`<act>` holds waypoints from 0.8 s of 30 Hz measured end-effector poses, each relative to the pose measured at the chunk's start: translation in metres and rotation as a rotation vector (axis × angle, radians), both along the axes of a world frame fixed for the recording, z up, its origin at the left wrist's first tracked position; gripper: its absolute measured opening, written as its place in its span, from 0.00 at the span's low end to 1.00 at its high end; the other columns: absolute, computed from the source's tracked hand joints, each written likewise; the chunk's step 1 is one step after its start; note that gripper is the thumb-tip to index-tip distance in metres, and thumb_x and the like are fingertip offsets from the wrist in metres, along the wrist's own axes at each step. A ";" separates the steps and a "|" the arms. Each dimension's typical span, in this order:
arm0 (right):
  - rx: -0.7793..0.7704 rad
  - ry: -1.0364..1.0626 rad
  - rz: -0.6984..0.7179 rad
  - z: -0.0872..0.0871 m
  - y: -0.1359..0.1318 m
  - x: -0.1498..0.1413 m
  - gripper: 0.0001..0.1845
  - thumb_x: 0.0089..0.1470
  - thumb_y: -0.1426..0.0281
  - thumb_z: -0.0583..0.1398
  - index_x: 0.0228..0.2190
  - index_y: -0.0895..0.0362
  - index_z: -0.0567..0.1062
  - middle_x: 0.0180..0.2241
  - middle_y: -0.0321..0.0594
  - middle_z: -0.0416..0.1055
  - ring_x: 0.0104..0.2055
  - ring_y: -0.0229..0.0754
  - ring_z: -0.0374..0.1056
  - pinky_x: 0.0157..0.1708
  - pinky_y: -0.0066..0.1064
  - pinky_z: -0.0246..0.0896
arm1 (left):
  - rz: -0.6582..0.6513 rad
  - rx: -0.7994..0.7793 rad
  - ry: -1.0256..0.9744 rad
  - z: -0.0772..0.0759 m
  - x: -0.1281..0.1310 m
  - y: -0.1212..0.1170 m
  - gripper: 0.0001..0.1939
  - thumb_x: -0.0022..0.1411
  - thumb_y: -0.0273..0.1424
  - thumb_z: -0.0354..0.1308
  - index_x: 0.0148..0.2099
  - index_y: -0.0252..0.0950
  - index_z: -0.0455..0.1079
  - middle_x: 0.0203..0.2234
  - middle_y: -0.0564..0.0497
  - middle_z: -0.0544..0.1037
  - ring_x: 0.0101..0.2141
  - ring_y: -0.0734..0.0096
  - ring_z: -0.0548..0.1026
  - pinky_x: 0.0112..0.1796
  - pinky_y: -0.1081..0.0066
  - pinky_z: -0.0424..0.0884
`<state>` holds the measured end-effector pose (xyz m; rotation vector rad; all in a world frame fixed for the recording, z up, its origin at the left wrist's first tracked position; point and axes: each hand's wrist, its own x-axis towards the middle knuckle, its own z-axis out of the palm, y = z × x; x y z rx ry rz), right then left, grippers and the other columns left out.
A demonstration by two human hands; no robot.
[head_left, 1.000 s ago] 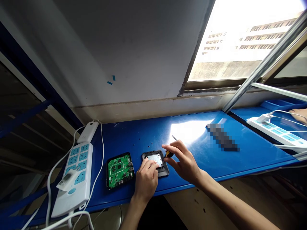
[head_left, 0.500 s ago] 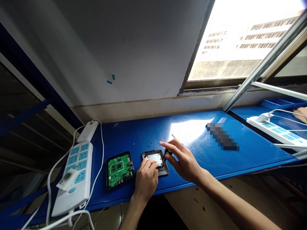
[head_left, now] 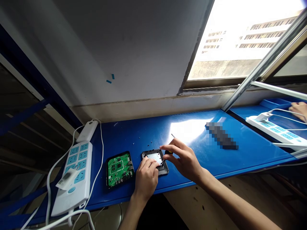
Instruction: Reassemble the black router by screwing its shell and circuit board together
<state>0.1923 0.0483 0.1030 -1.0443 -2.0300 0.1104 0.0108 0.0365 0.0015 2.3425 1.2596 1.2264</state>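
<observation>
Black plastic forms the shallow cover (head_left: 164, 171) that lies on the blue worktop (head_left: 203, 167) between the two hands, a pale metallic plate (head_left: 154, 157) set in its middle. The left hand (head_left: 146, 175) reaches over its near left part, the fingers bent and the tips resting on the plate; whether they also pinch something small cannot be told. The cover's right edge lies just to the left of the right hand (head_left: 184, 158), whose thumb and fingers are closed together on the dark handle of a screwdriver (head_left: 169, 152). The tool tilts, its shaft slanting down and left toward the right side of the cover; the exact contact of the tip is too small to make out.

Just left of the left hand, apart from it, a green circuit board (head_left: 120, 169) sits face up in a black case. A few tiny dark pieces, one of them a screw-like bit (head_left: 151, 142), lie beyond the cover. Farther left stands a white power strip (head_left: 74, 179) with blue sockets.
</observation>
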 end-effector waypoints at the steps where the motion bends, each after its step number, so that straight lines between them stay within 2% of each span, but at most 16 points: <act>1: -0.021 0.016 0.013 0.002 -0.001 -0.001 0.12 0.67 0.65 0.56 0.48 0.52 0.75 0.37 0.43 0.73 0.33 0.40 0.73 0.31 0.31 0.72 | 0.000 -0.003 0.000 0.000 0.000 0.000 0.15 0.62 0.17 0.50 0.40 0.39 0.74 0.37 0.51 0.79 0.42 0.63 0.75 0.52 0.55 0.73; 4: -0.071 0.076 0.051 0.007 -0.003 -0.003 0.17 0.68 0.73 0.50 0.54 0.52 0.71 0.49 0.47 0.74 0.44 0.42 0.76 0.40 0.34 0.75 | 0.002 -0.009 -0.003 0.002 0.000 0.000 0.16 0.61 0.17 0.50 0.40 0.40 0.74 0.37 0.51 0.79 0.42 0.63 0.75 0.51 0.56 0.74; 6: -0.069 0.104 0.065 0.010 -0.003 -0.004 0.19 0.68 0.75 0.50 0.55 0.51 0.71 0.50 0.46 0.75 0.46 0.42 0.76 0.42 0.34 0.76 | 0.003 -0.007 -0.006 0.003 0.000 0.000 0.16 0.61 0.17 0.50 0.40 0.40 0.74 0.36 0.51 0.79 0.42 0.63 0.75 0.51 0.55 0.74; 13: 0.059 0.217 0.086 0.004 0.000 0.001 0.13 0.58 0.71 0.66 0.46 0.52 0.80 0.37 0.41 0.81 0.35 0.40 0.78 0.35 0.29 0.77 | -0.005 -0.010 -0.011 0.000 0.000 0.000 0.16 0.62 0.17 0.49 0.41 0.39 0.74 0.37 0.51 0.79 0.42 0.63 0.75 0.51 0.55 0.73; 17: 0.119 0.210 0.110 0.001 0.003 0.001 0.16 0.58 0.69 0.66 0.49 0.50 0.79 0.36 0.40 0.81 0.31 0.38 0.77 0.31 0.27 0.76 | -0.011 -0.017 -0.012 0.000 0.000 0.000 0.15 0.63 0.17 0.50 0.40 0.39 0.74 0.37 0.51 0.78 0.42 0.63 0.74 0.52 0.54 0.72; 19: 0.095 0.187 0.099 0.001 0.002 -0.001 0.17 0.63 0.69 0.61 0.54 0.50 0.76 0.41 0.44 0.80 0.35 0.40 0.78 0.34 0.30 0.77 | -0.013 -0.020 -0.012 0.000 0.000 0.000 0.15 0.62 0.17 0.50 0.40 0.39 0.73 0.37 0.52 0.78 0.41 0.64 0.74 0.52 0.55 0.72; 21: 0.050 0.151 0.097 0.002 0.000 -0.004 0.21 0.67 0.73 0.54 0.59 0.50 0.71 0.51 0.48 0.77 0.44 0.42 0.78 0.42 0.34 0.77 | -0.015 -0.022 -0.012 0.001 0.000 0.000 0.15 0.61 0.16 0.51 0.40 0.39 0.73 0.37 0.52 0.79 0.41 0.64 0.74 0.52 0.55 0.72; 23: 0.008 0.108 0.111 0.003 -0.003 -0.006 0.26 0.67 0.77 0.50 0.63 0.51 0.65 0.58 0.50 0.70 0.52 0.44 0.75 0.48 0.37 0.75 | -0.015 -0.021 -0.013 0.001 0.000 0.000 0.15 0.61 0.16 0.51 0.41 0.39 0.73 0.37 0.52 0.79 0.42 0.63 0.74 0.51 0.55 0.73; 24: -0.004 0.089 0.118 0.004 -0.004 -0.007 0.27 0.66 0.78 0.50 0.64 0.51 0.63 0.58 0.50 0.70 0.53 0.44 0.74 0.49 0.36 0.74 | -0.014 -0.020 -0.014 0.001 0.000 0.000 0.15 0.60 0.16 0.51 0.41 0.39 0.73 0.37 0.52 0.79 0.42 0.63 0.74 0.51 0.55 0.73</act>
